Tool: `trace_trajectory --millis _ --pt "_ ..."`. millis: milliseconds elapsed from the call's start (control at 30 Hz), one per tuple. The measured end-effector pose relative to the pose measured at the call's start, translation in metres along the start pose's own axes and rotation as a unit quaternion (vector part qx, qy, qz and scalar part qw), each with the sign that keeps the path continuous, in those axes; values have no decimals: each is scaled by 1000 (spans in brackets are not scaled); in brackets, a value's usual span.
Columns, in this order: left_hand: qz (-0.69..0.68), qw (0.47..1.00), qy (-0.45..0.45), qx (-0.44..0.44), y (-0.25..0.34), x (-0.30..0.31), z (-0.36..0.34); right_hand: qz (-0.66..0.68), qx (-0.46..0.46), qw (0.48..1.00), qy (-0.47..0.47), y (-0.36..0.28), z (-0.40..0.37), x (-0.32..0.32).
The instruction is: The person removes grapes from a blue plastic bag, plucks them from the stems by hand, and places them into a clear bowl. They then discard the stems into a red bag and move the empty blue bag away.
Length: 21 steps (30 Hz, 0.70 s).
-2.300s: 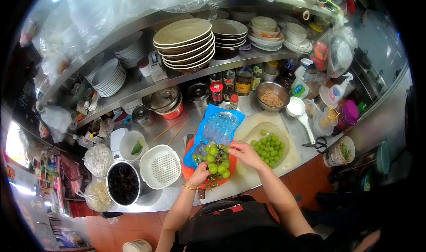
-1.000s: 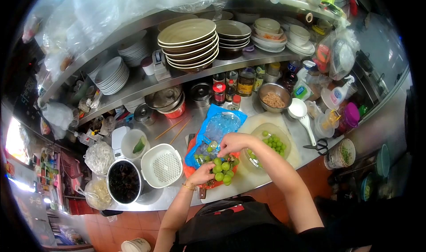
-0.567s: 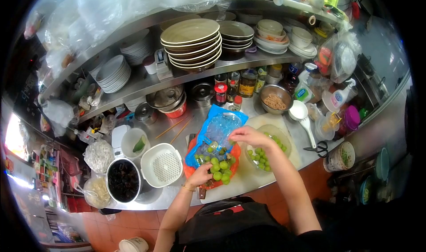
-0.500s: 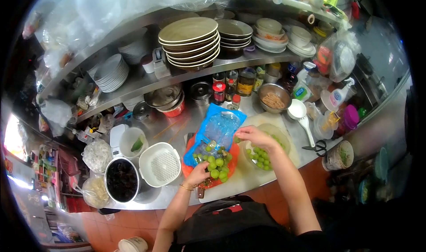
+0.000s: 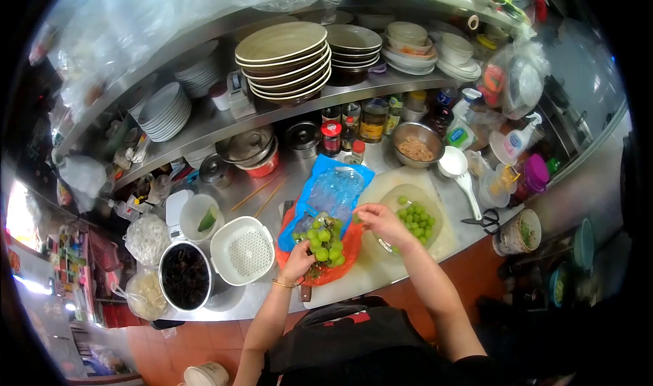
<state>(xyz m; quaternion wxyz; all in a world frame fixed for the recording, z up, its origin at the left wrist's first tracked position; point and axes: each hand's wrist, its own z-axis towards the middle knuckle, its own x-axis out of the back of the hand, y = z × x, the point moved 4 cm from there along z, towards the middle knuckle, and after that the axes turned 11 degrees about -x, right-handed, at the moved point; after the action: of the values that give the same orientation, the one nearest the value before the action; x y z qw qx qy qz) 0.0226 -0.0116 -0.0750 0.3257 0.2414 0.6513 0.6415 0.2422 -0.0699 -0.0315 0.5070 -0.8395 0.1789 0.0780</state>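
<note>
Swung back with right hand [image 5: 382, 224] from glass bowl [image 5: 439, 217] to grape bunch [image 5: 322, 240]; fingertips close together beside it, grip on a grape unclear. Clamped from below in left hand [image 5: 299, 258], over orange bag [image 5: 343, 263]. Plucking evidently ongoing.

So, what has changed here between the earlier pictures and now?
The right hand, which had reached over the glass bowl, came back left to the grape bunch; whether it grips a grape is unclear. The left hand still holds the bunch. Bowl, blue bag and white colander stayed put.
</note>
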Motion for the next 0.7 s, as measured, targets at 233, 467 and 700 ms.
trace_trajectory --millis 233,467,700 --pt "205 970 122 -56 -8 20 -4 -403 116 902 100 58 30 -16" --pt "405 891 162 -128 4 7 -4 -409 272 853 178 -3 -15 -73" --pt "457 861 164 -150 19 -6 -5 -194 172 956 142 37 23 -56"
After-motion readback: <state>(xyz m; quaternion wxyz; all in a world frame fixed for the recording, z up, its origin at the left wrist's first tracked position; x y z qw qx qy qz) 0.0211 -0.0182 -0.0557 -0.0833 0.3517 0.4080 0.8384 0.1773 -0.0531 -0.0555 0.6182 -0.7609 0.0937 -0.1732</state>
